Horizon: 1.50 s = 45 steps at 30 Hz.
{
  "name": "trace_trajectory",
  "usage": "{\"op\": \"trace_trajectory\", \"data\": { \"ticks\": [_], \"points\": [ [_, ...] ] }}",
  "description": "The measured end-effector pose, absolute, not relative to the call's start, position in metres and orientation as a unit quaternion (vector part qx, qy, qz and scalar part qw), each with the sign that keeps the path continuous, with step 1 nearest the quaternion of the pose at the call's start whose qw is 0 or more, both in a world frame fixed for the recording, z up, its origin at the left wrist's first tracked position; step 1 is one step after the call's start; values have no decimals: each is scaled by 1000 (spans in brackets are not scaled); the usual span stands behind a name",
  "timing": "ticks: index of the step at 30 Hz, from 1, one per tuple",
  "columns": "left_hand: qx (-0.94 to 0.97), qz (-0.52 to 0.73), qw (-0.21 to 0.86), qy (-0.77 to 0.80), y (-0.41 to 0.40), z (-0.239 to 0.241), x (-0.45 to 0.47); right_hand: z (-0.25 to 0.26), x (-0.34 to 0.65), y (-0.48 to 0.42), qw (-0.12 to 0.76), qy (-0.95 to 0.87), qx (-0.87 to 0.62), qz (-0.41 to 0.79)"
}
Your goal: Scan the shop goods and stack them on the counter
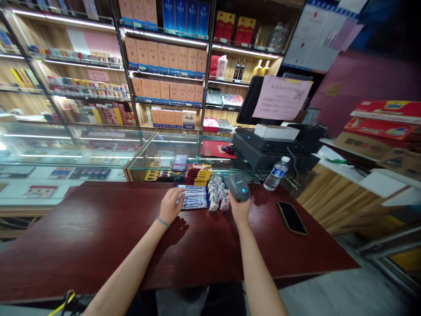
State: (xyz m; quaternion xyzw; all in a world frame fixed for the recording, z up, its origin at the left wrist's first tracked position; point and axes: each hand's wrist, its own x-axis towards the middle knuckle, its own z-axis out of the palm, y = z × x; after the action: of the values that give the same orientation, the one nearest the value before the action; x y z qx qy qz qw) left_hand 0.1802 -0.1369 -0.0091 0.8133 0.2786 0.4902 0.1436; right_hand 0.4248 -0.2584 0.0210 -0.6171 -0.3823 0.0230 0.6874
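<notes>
Right hand (239, 210) grips scanner (238, 186), fingers wrapped round handle; left hand (171, 205) curls on blue-white packs (193, 197) at table's (98, 237) far edge. We pin packs flat, aim scanner squarely at barcode, avoid candy pile (217, 192) alongside.

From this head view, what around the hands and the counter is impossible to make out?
- Right hand: fingers hidden behind the grey scanner it grips.
- Clear wrapped items: too small to identify.
- Blue-and-white packs touched by the left hand: print too small to read.
- Item in the glass case: blurred.
- Pink notice: text illegible.
</notes>
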Motion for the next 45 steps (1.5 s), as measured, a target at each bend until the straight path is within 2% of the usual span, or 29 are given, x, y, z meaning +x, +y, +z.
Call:
{"op": "trace_trajectory", "data": {
  "ticks": [8, 16, 21, 25, 30, 33, 39, 42, 45],
  "points": [
    [898, 379, 37, 220, -88, 44, 260, 35, 441, -277, 673, -406, -618, 21],
    [924, 248, -65, 283, -75, 40, 297, 26, 451, -285, 636, -427, -643, 8],
    [925, 261, -48, 272, -74, 49, 295, 27, 447, -284, 618, -440, -652, -11],
    [912, 313, 22, 264, -74, 57, 288, 28, 446, -280, 600, -446, -662, -49],
    [752, 564, 170, 294, -87, 59, 263, 31, 437, -277, 590, -450, -666, -76],
    [610, 671, 306, 289, -95, 53, 240, 33, 425, -275, 579, -460, -669, -73],
    [378, 668, 587, 258, -100, 30, 183, 27, 400, -261, 545, -518, -657, -58],
    [318, 648, 650, 237, -101, 14, 156, 22, 387, -252, 526, -560, -639, -46],
    [288, 649, 667, 223, -100, -5, 139, 20, 372, -247, 483, -605, -633, -13]
  ]
}}
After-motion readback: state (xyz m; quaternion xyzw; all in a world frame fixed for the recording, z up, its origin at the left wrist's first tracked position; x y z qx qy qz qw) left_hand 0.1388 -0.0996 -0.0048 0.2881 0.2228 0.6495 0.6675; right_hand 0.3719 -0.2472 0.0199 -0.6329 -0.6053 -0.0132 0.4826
